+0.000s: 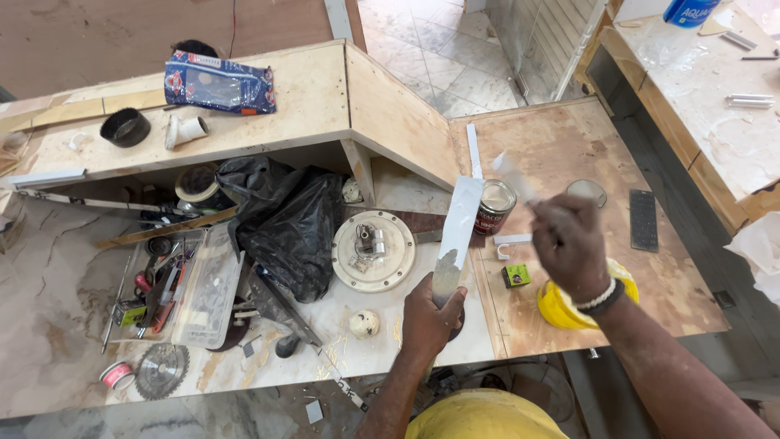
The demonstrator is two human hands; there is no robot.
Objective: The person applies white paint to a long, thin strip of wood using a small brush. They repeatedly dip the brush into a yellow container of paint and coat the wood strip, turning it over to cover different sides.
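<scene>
Two hands are at work: the left hand [432,313] grips one long white strip [457,236] at its low end, holding it up over the table [65,325], and the right hand [569,244] pinches one small white scraper [512,175] just past the strip's top. One open can [493,206] sits right behind the strip, but what is in it cannot be seen, and its one round lid [587,192] lies apart on the board [569,138]. One clear box [210,284] of tools lies open on the left beside one black bag [292,219], one round plate [374,250] holds a small metal part, and one yellow hat [556,307] sits under the right wrist.
</scene>
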